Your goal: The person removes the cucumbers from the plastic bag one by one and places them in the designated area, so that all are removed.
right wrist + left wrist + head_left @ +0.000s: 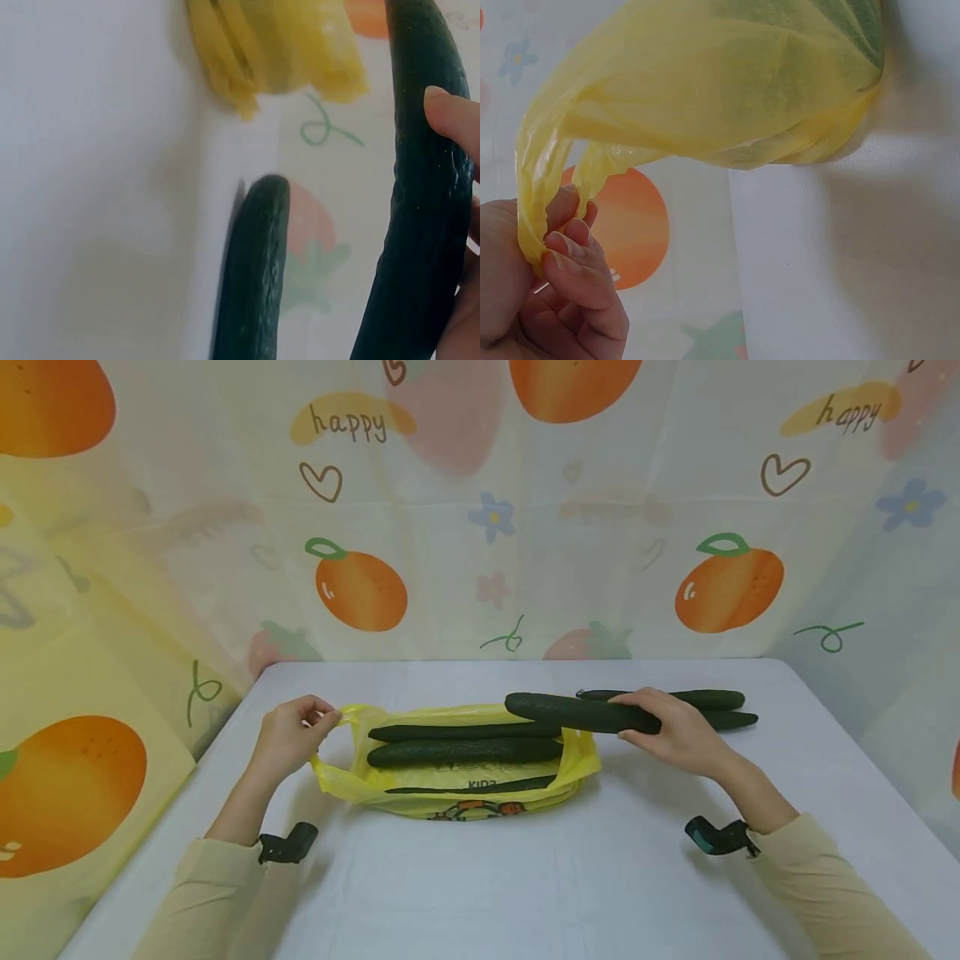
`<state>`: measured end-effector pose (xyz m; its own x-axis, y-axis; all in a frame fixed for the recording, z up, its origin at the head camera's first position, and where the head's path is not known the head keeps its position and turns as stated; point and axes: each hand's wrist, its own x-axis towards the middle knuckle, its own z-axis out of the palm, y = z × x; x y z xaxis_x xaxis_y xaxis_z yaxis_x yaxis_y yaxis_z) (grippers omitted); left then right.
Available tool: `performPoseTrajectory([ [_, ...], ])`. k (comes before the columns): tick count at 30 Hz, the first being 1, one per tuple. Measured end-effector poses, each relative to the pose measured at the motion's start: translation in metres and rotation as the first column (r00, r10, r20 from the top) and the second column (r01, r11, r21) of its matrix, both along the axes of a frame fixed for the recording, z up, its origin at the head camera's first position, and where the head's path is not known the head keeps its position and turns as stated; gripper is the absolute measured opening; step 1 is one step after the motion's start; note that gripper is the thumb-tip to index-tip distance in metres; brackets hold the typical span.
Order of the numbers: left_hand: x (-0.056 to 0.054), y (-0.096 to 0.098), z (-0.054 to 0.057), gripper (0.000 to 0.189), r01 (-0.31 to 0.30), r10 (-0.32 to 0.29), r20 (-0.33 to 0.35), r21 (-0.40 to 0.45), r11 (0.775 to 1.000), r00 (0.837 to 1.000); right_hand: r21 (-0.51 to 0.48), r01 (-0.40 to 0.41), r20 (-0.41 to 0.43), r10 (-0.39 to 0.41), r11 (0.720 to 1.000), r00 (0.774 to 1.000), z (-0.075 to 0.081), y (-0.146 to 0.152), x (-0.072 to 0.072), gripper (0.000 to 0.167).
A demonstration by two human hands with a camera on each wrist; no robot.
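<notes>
My left grip (290, 739) pinches the handle loop (534, 199) of a yellow plastic bag (408, 803) between thumb and fingertips, lifting the bag's left end into a raised loop. My right grip (681, 731) is curled around the right part of a dark green cucumber (573, 712), thumb on the near side in the head view, no wider than the cucumber's own thickness. I hold this cucumber raised, lying roughly left to right, with its left end over the far right part of the bag; I cannot tell whether it touches the plastic.

The bag lies on the white tabletop (525, 885), its mouth spread open. Inside, a far cucumber (457, 732) and a near cucumber (465, 752) lie side by side, and a thin dark strip (525, 784) shows along the near edge, mostly covered by the plastic. Beyond my right grip, two loose cucumbers (708, 699) lie on the far right of the tabletop, partly hidden behind my fingers and the cucumber I hold. A pale backdrop (442, 552) printed with oranges, flowers and "happy" stands at the far side.
</notes>
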<state>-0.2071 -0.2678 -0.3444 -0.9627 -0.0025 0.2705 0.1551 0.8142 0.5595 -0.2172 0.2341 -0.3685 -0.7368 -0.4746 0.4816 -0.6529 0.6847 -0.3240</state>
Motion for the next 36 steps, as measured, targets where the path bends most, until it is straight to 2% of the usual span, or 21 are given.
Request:
performPoseTrajectory([
  [6, 0.0, 0.0, -0.001, 0.019, -0.003, 0.003, 0.007, 0.0, 1.0, 1.0, -0.001, 0.017, -0.047, -0.017, 1.0, 0.999, -0.002, 0.017, -0.004, 0.048],
  [12, -0.001, 0.0, -0.001, 0.019, -0.002, 0.002, 0.005, -0.005, 1.0, 1.0, -0.009, 0.036, -0.051, -0.036, 0.999, 0.998, -0.002, 0.034, -0.005, 0.047],
  [21, -0.001, 0.0, 0.0, 0.02, 0.006, -0.006, 0.012, -0.002, 1.0, 1.0, -0.025, 0.059, -0.014, -0.059, 0.998, 0.998, -0.004, 0.056, -0.004, 0.046],
  [36, -0.002, -0.001, 0.0, 0.019, 0.006, -0.005, 0.025, -0.013, 1.0, 1.0, 0.063, 0.135, 0.11, -0.141, 0.989, 0.984, -0.015, 0.082, -0.006, 0.044],
])
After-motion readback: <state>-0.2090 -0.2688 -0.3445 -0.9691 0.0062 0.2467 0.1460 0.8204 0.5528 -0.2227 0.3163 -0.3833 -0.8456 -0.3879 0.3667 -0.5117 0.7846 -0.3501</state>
